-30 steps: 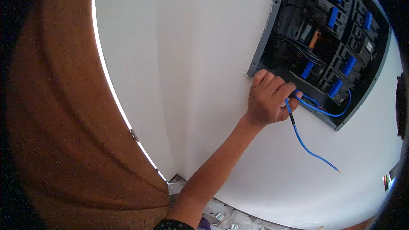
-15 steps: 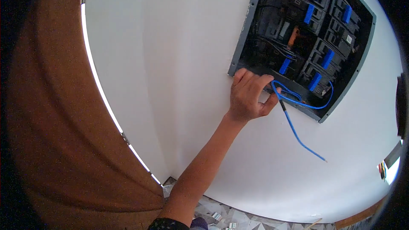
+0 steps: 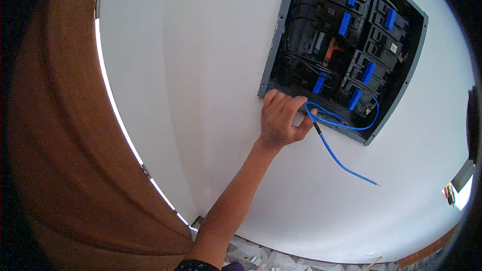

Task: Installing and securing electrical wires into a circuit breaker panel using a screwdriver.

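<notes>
Centrally, a white wall (image 3: 201, 95) carries an open breaker panel (image 3: 346, 45) at one o'clock, a brown door (image 3: 60, 135) at nine; small pale scraps lie on the floor (image 3: 261, 260) at six, no label legible. One hand (image 3: 281, 120), which one cannot be told, rests on the panel's lower-left corner, fingers (image 3: 288, 104) curled, thumb pinching a blue wire (image 3: 346, 163). The wire loops inside but its free end hangs at four o'clock, seemingly unconnected.

A thin blue insulated wire (image 3: 346, 163) loops from the grey metal breaker panel (image 3: 346, 45)'s lower edge, its loose end dangling down the wall.
</notes>
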{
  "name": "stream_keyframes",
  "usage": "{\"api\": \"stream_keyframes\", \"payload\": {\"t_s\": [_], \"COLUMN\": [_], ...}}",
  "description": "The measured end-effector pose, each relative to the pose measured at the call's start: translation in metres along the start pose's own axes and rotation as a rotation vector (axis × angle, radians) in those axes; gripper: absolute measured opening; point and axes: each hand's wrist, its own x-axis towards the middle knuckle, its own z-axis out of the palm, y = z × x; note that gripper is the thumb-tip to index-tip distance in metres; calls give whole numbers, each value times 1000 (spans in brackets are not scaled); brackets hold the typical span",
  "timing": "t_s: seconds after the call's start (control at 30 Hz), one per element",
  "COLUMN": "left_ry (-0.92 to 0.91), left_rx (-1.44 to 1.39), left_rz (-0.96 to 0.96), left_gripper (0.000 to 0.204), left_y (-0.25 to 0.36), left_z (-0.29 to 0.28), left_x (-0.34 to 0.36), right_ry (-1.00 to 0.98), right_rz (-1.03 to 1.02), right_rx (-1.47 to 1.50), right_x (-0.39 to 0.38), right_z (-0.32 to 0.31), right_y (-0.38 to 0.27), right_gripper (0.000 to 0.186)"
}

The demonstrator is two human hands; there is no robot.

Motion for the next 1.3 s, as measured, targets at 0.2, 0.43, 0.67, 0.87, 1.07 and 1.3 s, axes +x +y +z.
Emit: {"api": "stream_keyframes", "payload": {"t_s": [0.2, 0.43, 0.67, 0.87, 1.07, 1.3], "left_ry": [-13, -58, -108, -59, -55, -195], "left_rx": [21, 46, 64, 38, 58, 57], "left_rz": [22, 37, 9, 20, 32, -62], "left_gripper": [29, 20, 18, 18, 21, 21], "left_y": [-1, -2, 0, 5, -2, 7], "left_z": [-2, 4, -9, -1, -5, -18], "left_x": [-2, 0, -4, -3, -1, 2], "right_ry": [35, 162, 198, 276, 262, 604], "right_rz": [-34, -345, -398, -14, -238, 132], "right_rx": [-308, -120, -535, 63, -314, 26], "right_x": [0, 3, 7, -5, 13, 25], "right_z": [5, -10, 2, 3, 9, -51], "right_y": [8, -2, 0, -21, -3, -60], "right_gripper": [30, 17, 15, 17, 20, 33]}}
